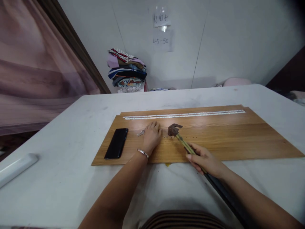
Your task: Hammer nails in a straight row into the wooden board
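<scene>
My right hand [203, 159] is wrapped round the handle of a claw hammer [186, 143], whose rusty head is over the middle of the wooden board [228, 136]. My left hand [152, 135] is palm down at the board, its fingers bent and close together. Whatever lies under those fingers is hidden. Just left of it, a few loose nails [141, 132] lie on the wood, partly covered by the hand. To its right runs a row of small dark spots, nail heads or holes, too small to tell, passing below the hammer head.
A black phone [116, 143] lies on the board's left end. Two white measuring strips [183, 115] run along its far side. The board rests on a white table [59, 136], with a white rounded object [17, 168] at far left. Folded clothes [128, 68] are stacked behind.
</scene>
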Demonstrator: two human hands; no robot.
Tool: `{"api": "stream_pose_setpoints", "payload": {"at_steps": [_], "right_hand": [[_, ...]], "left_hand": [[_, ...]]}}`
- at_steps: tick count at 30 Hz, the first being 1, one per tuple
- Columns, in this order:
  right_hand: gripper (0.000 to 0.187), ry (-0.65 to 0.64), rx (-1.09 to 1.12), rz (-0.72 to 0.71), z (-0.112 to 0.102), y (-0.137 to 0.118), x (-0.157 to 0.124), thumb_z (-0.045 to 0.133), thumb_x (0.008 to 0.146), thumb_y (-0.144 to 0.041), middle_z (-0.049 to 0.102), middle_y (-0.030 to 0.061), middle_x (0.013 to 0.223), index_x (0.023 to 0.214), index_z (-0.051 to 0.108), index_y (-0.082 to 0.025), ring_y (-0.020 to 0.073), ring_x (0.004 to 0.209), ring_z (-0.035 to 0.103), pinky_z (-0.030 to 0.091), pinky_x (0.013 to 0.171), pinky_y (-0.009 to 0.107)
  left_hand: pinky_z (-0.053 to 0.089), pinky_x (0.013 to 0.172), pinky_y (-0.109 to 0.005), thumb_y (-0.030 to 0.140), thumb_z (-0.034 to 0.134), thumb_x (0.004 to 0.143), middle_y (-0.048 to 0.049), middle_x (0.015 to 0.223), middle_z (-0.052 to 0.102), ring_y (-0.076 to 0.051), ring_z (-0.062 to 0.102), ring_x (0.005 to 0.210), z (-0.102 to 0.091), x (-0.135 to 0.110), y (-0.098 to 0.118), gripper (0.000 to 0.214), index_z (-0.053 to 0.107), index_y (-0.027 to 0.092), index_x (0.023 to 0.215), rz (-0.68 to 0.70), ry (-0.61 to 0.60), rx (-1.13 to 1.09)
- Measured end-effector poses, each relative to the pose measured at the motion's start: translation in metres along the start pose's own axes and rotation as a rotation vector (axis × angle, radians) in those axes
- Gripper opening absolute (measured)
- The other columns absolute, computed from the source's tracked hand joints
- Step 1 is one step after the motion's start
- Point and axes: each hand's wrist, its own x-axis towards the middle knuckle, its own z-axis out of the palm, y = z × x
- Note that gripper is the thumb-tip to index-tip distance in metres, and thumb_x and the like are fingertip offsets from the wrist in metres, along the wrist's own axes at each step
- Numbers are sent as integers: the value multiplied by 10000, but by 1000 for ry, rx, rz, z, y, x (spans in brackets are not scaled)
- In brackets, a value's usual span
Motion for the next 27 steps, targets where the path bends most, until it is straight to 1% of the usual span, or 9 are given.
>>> {"api": "stream_pose_setpoints", "payload": {"at_steps": [8, 15, 20, 23, 27], "right_hand": [[633, 2, -16, 43, 0, 2, 4, 588, 825, -365, 406, -118, 454, 1388, 412, -137, 69, 345, 330, 319, 322, 161], [636, 5, -11, 10, -1, 1, 1, 580, 835, -379, 407, -121, 445, 1393, 402, -132, 66, 340, 317, 311, 322, 160], [619, 2, -14, 20, -1, 2, 1, 579, 843, -369, 402, -120, 448, 1391, 405, -139, 66, 344, 321, 313, 325, 159], [628, 0, -23, 37, -2, 4, 3, 586, 835, -368, 407, -119, 454, 1393, 407, -142, 70, 344, 335, 309, 325, 160], [638, -3, -26, 25, -2, 6, 3, 586, 831, -379, 411, -121, 454, 1395, 403, -141, 72, 343, 336, 311, 326, 163]], "left_hand": [[411, 929, -358, 211, 466, 906, -93, 1077, 600, -230, 521, 1041, 1, 0, -1, 106, 568, 195, 883, 16, 13, 34], [413, 926, -360, 209, 476, 901, -93, 1099, 599, -231, 521, 1048, 0, 0, 0, 97, 569, 199, 876, 10, 4, 26], [402, 949, -370, 232, 464, 915, -97, 1098, 599, -233, 516, 1066, 2, 0, -1, 120, 577, 200, 889, 8, 12, 10], [401, 951, -371, 227, 471, 909, -100, 1101, 600, -234, 518, 1072, 1, 0, 0, 116, 581, 201, 884, 4, 2, 5], [404, 944, -368, 218, 472, 905, -100, 1101, 599, -233, 518, 1069, 0, 0, 0, 112, 580, 197, 884, 5, 2, 12]]}}
